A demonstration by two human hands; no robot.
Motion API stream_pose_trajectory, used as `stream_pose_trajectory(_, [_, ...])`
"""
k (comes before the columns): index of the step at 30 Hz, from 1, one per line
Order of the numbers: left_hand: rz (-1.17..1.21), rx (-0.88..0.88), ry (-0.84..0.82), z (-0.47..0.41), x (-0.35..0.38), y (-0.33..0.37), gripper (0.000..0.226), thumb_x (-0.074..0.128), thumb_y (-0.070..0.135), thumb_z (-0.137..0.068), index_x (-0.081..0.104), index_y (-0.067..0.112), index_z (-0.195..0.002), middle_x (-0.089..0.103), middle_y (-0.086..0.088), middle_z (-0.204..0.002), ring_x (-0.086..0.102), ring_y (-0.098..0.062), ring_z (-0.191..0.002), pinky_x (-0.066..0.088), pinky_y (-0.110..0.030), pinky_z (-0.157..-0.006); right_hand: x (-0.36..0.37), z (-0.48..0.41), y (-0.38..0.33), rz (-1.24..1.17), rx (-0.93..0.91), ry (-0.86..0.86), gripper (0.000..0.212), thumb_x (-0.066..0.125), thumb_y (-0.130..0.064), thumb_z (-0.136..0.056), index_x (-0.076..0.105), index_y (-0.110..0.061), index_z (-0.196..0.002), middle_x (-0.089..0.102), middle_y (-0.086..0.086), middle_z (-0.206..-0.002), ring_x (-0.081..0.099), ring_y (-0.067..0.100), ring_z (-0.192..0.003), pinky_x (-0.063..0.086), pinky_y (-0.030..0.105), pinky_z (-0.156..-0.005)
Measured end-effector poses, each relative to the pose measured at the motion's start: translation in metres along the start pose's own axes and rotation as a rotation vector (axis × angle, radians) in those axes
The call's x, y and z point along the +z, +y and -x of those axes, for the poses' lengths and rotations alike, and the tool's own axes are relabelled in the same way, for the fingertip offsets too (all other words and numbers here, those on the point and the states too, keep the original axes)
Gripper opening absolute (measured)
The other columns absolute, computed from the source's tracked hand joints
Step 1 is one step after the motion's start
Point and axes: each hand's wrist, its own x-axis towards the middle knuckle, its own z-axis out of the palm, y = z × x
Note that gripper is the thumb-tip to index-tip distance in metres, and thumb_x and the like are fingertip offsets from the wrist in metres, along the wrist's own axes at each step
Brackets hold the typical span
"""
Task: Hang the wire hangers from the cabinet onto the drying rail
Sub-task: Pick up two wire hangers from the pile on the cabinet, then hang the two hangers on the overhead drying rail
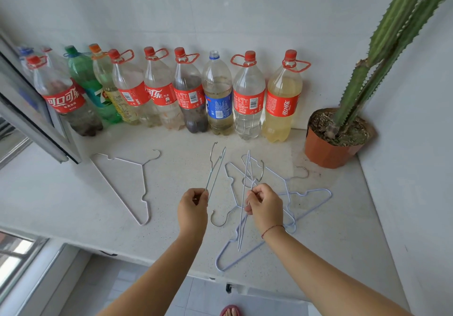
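Holding one wire hanger in each hand, both edge-on above the tabletop (73, 200). Left hand (193, 206) pinches pale green hanger (216, 170), hook pointing away. Right hand (266, 209) pinches whitish hanger (241, 230). Flat white hanger (143, 181) lies left; lilac hangers (318, 189) tangled under right hand. Bottles (248, 100) line the wall.

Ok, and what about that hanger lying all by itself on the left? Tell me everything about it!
It is a thin wire hanger, whitish, looking like coated metal. It is bent into a triangle, with a small notch in each shoulder and a curved, bare grey hook at the top. It lies flat on the speckled white counter, with its hook toward the back wall, well clear of the left hand. Only the counter touches it.
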Motion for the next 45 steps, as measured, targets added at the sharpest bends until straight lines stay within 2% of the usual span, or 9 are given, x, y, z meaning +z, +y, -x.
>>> stream_pose_trajectory(4, [0.019, -0.009, 0.071, 0.001, -0.009, 0.001, 0.009, 0.056, 0.02, -0.092, 0.063, 0.015, -0.091, 0.061, 0.0, -0.076, 0.053, -0.014, -0.067, 0.042, -0.023, -0.061, 0.005, 0.0, -0.004, 0.006, -0.016, -0.052, 0.012, 0.054, -0.009, -0.088, 0.056, -0.006, -0.077, 0.065, 0.009, -0.064, 0.055, 0.005, -0.042, 0.05, 0.025, -0.049])
stream_pose_trajectory(10, [0.138, -0.098, 0.163, 0.02, -0.032, 0.001, 0.007, 0.058, 0.02, -0.091, 0.063, 0.016, -0.09, 0.062, 0.006, -0.078, 0.054, -0.008, -0.07, 0.041, -0.017, -0.059, 0.014, 0.005, -0.016, 0.024, -0.072, -0.171, 0.014, 0.056, -0.01, -0.087, 0.057, -0.011, -0.073, 0.065, 0.002, -0.064, 0.055, 0.004, -0.043, 0.053, 0.031, -0.056])
stream_pose_trajectory(19, [0.266, -0.17, 0.39, 0.068, -0.099, 0.004, 0.009, 0.06, 0.017, -0.089, 0.066, 0.01, -0.091, 0.058, 0.006, -0.071, 0.051, -0.006, -0.065, 0.04, -0.012, -0.057, 0.041, 0.039, -0.064, 0.0, -0.216, -0.463, 0.017, 0.056, -0.009, -0.086, 0.056, -0.017, -0.071, 0.063, 0.002, -0.062, 0.048, 0.004, -0.043, 0.045, 0.025, -0.053])
stream_pose_trajectory(26, [0.442, -0.233, 0.542, 0.12, -0.202, 0.001, 0.006, 0.069, 0.021, -0.083, 0.068, 0.015, -0.081, 0.055, 0.0, -0.066, 0.048, -0.014, -0.062, 0.044, -0.027, -0.065, 0.087, 0.103, -0.128, -0.074, -0.325, -0.723, 0.008, 0.059, -0.012, -0.086, 0.062, -0.009, -0.08, 0.064, 0.0, -0.062, 0.048, 0.0, -0.043, 0.043, 0.021, -0.057])
stream_pose_trajectory(28, [0.45, -0.239, 0.584, 0.138, -0.236, 0.0, 0.008, 0.069, 0.02, -0.083, 0.068, 0.012, -0.084, 0.055, -0.003, -0.068, 0.048, -0.015, -0.062, 0.044, -0.024, -0.06, 0.103, 0.126, -0.152, -0.116, -0.331, -0.812, 0.009, 0.058, -0.011, -0.087, 0.061, -0.01, -0.079, 0.063, 0.001, -0.061, 0.044, 0.001, -0.039, 0.04, 0.017, -0.051])
stream_pose_trajectory(32, [0.49, -0.224, 0.696, 0.18, -0.305, 0.006, 0.007, 0.064, 0.013, -0.086, 0.065, 0.007, -0.083, 0.047, -0.001, -0.057, 0.038, -0.012, -0.05, 0.029, -0.019, -0.043, 0.128, 0.174, -0.204, -0.224, -0.321, -1.014, 0.008, 0.058, -0.01, -0.089, 0.063, -0.005, -0.084, 0.062, 0.002, -0.057, 0.041, 0.004, -0.039, 0.036, 0.015, -0.042])
stream_pose_trajectory(38, [0.633, -0.245, 0.724, 0.255, -0.408, 0.032, 0.016, 0.058, 0.011, -0.09, 0.059, 0.005, -0.076, 0.042, -0.002, -0.055, 0.034, -0.011, -0.05, 0.029, -0.021, -0.045, 0.151, 0.252, -0.29, -0.293, -0.376, -1.26, 0.014, 0.059, -0.018, -0.089, 0.066, -0.008, -0.082, 0.061, 0.003, -0.058, 0.045, 0.008, -0.044, 0.037, 0.018, -0.044])
stream_pose_trajectory(41, [0.696, -0.246, 0.756, 0.286, -0.458, 0.049, 0.026, 0.059, 0.013, -0.089, 0.054, 0.007, -0.064, 0.044, -0.001, -0.049, 0.036, -0.009, -0.039, 0.029, -0.015, -0.036, 0.158, 0.294, -0.335, -0.319, -0.403, -1.364, 0.017, 0.06, -0.02, -0.088, 0.065, -0.005, -0.081, 0.058, 0.003, -0.054, 0.043, 0.014, -0.048, 0.033, 0.024, -0.049])
stream_pose_trajectory(45, [0.71, -0.125, 0.842, 0.319, -0.515, 0.08, 0.021, 0.06, 0.014, -0.087, 0.054, 0.011, -0.067, 0.045, 0.002, -0.048, 0.038, -0.006, -0.034, 0.028, -0.015, -0.033, 0.158, 0.349, -0.394, -0.39, -0.527, -1.407, 0.014, 0.058, -0.016, -0.088, 0.065, -0.004, -0.085, 0.055, 0.005, -0.054, 0.043, 0.015, -0.049, 0.032, 0.022, -0.046])
